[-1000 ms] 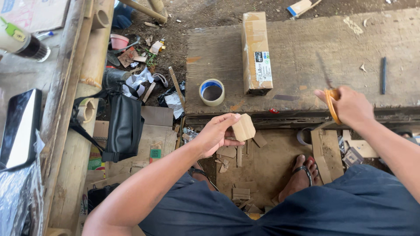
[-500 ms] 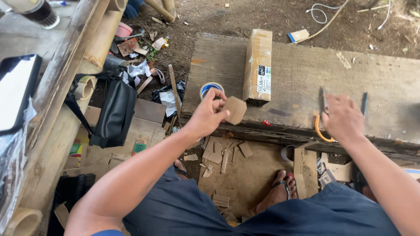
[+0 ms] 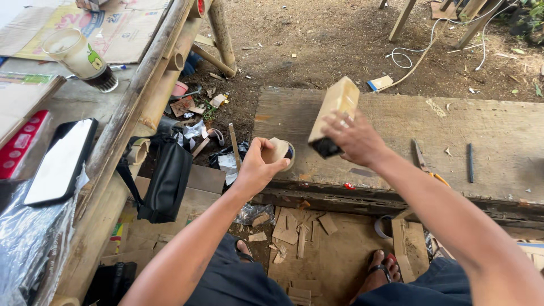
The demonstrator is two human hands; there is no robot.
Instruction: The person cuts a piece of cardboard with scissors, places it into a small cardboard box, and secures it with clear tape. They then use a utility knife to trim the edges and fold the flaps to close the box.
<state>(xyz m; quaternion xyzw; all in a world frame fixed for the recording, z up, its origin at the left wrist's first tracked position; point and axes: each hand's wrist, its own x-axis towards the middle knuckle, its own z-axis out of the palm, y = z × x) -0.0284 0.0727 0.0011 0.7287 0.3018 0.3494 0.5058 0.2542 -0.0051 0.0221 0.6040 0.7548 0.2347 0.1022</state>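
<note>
Long cardboard box (image 3: 335, 113): tan, oblong, with a dark end face; lifted clear of the wooden tabletop (image 3: 498, 136) and tilted, its dark end at 6 o'clock. The right hand (image 3: 354, 139) has its grip clamped around the lower part, fingers wrapped over the side.

Small wooden block (image 3: 276, 151): pale, squarish, at 9 o'clock of the box and near it. The left hand (image 3: 256, 164) has its grip closed on it, thumb and fingers pinching the edges, above a roll of tape (image 3: 289, 153) that shows partly behind the block, at the tabletop's near edge.

Flattened printed carton sheet (image 3: 113, 28): brown with red and yellow print, on the bamboo bench at 10 o'clock. Plastic cup (image 3: 79, 56) with a green label lies on its side just beside it. Dark phone (image 3: 62, 158) lies flat at 9 o'clock. Black bag (image 3: 167, 178) hangs off the bench edge.

Orange-handled scissors (image 3: 428, 167) and a dark pencil-like stick (image 3: 470, 162) lie on the tabletop at 3 o'clock. Cardboard offcuts (image 3: 297, 226) litter the floor at 6 o'clock.

Change from half a second earlier: the box then lay flat on the tabletop, untouched; the right hand rested flat by the scissors. It has since crossed over and raised the box. The left hand still holds the block.
</note>
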